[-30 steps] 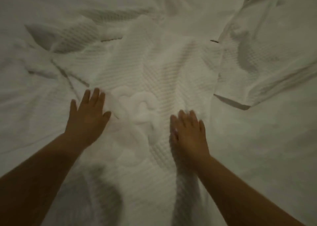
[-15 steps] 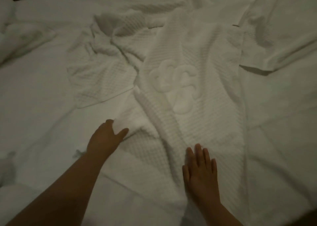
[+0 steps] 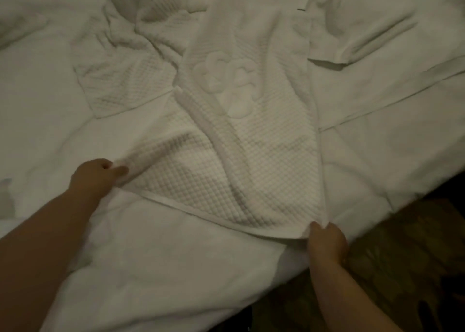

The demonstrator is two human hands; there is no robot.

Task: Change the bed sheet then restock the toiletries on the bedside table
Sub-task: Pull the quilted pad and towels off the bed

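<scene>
Both hands, flat on the waffle-weave cover (image 3: 251,155) a second ago, now grasp it: our left hand (image 3: 94,178) pinches a fold, our right hand (image 3: 327,241) the near corner (bed's edge), ready to pull it away.

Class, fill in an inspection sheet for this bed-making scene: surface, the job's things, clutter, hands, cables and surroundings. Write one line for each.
Surface: bed covered in a smooth white sheet, wrinkled toward the far side.
Job's things: white waffle-weave cloth with a raised emblem, spread on the sheet, crumpled at its far left.
Clutter: a folded white cloth lies at the far right.
Hands: left hand pinches the waffle cloth's near left corner; right hand grips its near right corner at the bed edge.
Cables: nothing seen.
Surroundings: dark patterned floor beside the bed; dim light.
</scene>
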